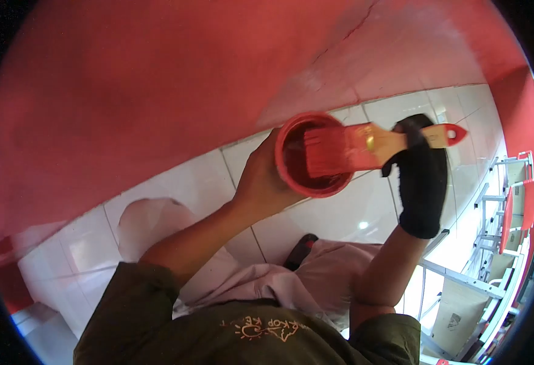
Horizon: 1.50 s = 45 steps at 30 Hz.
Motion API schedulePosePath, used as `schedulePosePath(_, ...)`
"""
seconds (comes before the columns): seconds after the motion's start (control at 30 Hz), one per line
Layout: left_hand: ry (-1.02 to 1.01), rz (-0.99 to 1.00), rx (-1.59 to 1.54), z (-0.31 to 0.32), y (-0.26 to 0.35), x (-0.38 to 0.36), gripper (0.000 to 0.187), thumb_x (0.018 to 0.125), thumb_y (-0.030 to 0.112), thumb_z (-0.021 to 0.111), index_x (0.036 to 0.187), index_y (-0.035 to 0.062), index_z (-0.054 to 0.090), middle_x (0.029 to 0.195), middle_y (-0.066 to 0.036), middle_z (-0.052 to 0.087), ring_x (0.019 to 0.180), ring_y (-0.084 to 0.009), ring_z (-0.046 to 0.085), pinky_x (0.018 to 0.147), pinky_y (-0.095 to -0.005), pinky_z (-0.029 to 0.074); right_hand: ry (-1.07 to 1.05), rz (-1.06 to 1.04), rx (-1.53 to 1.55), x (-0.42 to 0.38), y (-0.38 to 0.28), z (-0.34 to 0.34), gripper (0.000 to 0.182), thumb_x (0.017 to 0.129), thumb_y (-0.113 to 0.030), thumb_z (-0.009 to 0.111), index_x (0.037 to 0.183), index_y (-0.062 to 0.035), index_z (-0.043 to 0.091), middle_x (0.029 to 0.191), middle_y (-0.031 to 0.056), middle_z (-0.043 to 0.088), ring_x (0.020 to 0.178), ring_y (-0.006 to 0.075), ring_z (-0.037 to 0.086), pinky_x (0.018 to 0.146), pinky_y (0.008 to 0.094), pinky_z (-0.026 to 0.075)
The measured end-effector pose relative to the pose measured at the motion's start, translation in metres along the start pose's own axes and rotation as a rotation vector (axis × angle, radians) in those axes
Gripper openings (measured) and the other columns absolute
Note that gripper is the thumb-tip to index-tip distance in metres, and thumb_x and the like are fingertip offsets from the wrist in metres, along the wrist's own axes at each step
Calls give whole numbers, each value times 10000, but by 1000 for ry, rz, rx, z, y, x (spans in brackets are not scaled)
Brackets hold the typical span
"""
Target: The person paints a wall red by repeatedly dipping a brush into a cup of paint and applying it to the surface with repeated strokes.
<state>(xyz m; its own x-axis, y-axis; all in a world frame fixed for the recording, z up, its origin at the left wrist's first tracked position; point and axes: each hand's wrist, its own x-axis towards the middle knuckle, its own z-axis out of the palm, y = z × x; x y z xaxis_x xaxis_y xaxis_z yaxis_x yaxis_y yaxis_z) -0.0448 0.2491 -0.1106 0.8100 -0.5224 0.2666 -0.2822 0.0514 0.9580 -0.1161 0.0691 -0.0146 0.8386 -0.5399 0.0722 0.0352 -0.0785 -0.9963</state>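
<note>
My bare left hand (264, 173) is wrapped round the side of a red paint cup (287, 182), whose open top faces me. Dark red paint shows inside it. In a black glove, my right hand (422, 176) grips the wooden handle of a wide paintbrush (389, 143). The brush lies level across the cup's mouth, its red-coated bristles over the opening and near the rim. Red paint also covers the metal band. The handle's red end with a hole sticks out past my right hand. My left fingertips are hidden behind the cup.
A red-painted wall (157, 91) with a crack and a paler patch rises ahead. White floor tiles (182, 173) meet its foot. On the right stand metal-framed chairs (486, 243) with red parts. My bent legs (334, 267) are below the cup.
</note>
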Motion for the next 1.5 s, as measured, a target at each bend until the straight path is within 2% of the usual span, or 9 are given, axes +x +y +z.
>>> schedulePosePath(0.13,-38,70,-248,4,2,9,743,588,53,853,1223,24,468,1184,-98,557,1084,-188,559,892,-329,486,-93,110,133,4,4,-2,221,908,-206,561,926,15,550,709,103,596,535,179,599,500,264,467)
schedulePosePath(0.23,-35,135,-16,-2,3,9,742,593,30,846,1225,17,459,1184,-101,549,1077,-187,558,887,-327,491,-136,105,209,5,7,-5,209,908,-192,566,930,15,556,721,105,606,538,178,600,498,263,475)
schedulePosePath(0.4,-25,20,-54,-6,11,11,747,602,50,850,1231,14,448,1191,-109,542,1080,-192,556,899,-339,482,-164,163,256,8,7,0,230,917,-219,563,963,6,553,725,100,603,570,178,609,512,271,484)
schedulePosePath(0.5,-51,45,71,-11,13,11,747,608,57,849,1234,12,444,1196,-112,539,1092,-195,551,917,-344,474,-210,205,255,10,7,-1,232,918,-228,562,961,0,555,746,102,611,590,183,620,517,272,492)
schedulePosePath(0.73,21,49,-18,-9,8,12,682,591,98,859,1169,20,506,1127,-106,578,1039,-195,580,888,-331,484,-327,245,280,12,13,-5,269,929,-271,566,1020,-18,549,833,105,631,654,184,640,527,283,508)
schedulePosePath(1.1,-52,1,39,-15,23,9,740,609,184,869,1216,32,475,1178,-101,569,1088,-198,567,912,-341,481,-280,191,427,9,17,-6,300,923,-239,560,1046,35,544,863,134,631,680,211,638,590,325,543)
schedulePosePath(1.3,-49,-6,50,-17,24,6,758,614,209,869,1233,40,465,1192,-101,564,1103,-204,564,912,-344,483,-244,209,315,5,7,-2,316,926,-232,543,1063,53,535,873,142,634,679,232,646,605,340,550)
schedulePosePath(1.43,-43,-66,100,-20,20,6,828,603,250,879,1271,43,435,1232,-94,547,1134,-195,547,953,-358,464,-247,207,249,5,9,0,392,927,-277,492,1094,76,516,758,160,634,606,230,642,576,284,495)
schedulePosePath(1.5,-38,-47,99,-20,18,5,815,602,256,879,1263,50,449,1225,-89,555,1127,-196,553,950,-359,465,-268,224,343,8,16,-6,315,923,-212,540,1064,69,531,862,169,628,649,251,649,600,340,544)
